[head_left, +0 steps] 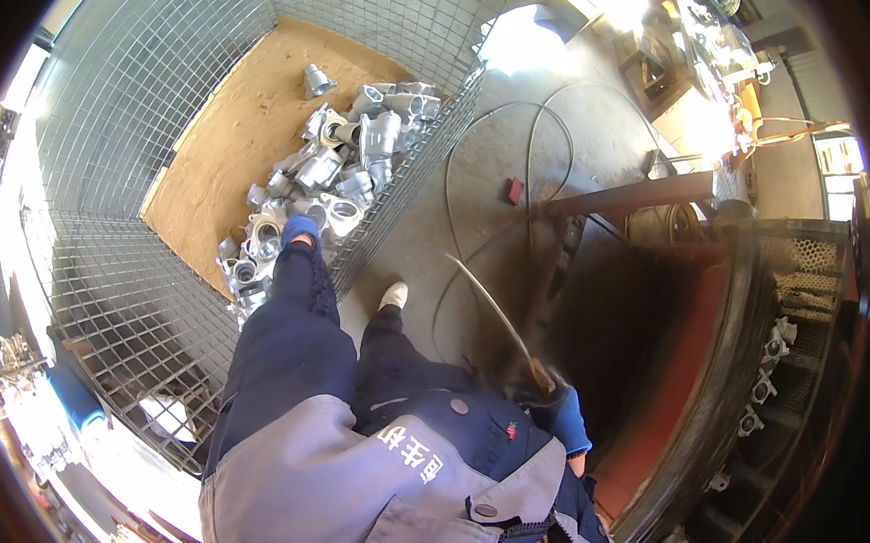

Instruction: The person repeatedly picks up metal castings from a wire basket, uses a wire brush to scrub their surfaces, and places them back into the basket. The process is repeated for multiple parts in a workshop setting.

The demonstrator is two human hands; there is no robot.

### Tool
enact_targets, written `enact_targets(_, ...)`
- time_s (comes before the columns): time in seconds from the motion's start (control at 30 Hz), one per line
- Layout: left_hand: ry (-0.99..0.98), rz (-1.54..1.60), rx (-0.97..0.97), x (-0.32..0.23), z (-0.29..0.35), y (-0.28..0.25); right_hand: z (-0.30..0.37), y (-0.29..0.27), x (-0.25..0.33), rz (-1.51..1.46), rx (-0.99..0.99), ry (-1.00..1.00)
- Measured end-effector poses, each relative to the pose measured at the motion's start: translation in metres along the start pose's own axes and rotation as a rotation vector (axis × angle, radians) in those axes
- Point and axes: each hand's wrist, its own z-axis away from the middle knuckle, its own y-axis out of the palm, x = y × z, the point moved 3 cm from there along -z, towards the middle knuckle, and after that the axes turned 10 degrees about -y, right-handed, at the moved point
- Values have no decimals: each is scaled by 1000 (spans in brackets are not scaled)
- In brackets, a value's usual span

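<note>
My left hand (301,228), in a blue glove, reaches down into a wire mesh cage (114,247) and is at a heap of silver metal castings (326,169). Its fingers are hidden behind the glove's back, so whether it grips a casting does not show. Beside my right hip, my right hand (558,412), in a blue and dark glove, is closed on a long thin curved rod (495,313) with a brown handle-like end. The rod points up and away over the floor. One casting (318,81) lies apart from the heap on the cage's brown board (243,95).
A dark machine with a red panel (687,367) stands close on my right. Beyond it a slatted rack (805,304) carries several castings (762,386). A cable (447,174) loops across the floor near a small red block (514,190). A reddish beam (635,194) juts out ahead.
</note>
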Motion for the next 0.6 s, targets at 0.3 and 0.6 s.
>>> enact_targets(0.3,627,-430,-311,38,-83,155,49,1,-18,-457,-85,205)
enact_targets(0.6,473,-373,-282,-38,82,104,156,-6,-30,-584,-398,160)
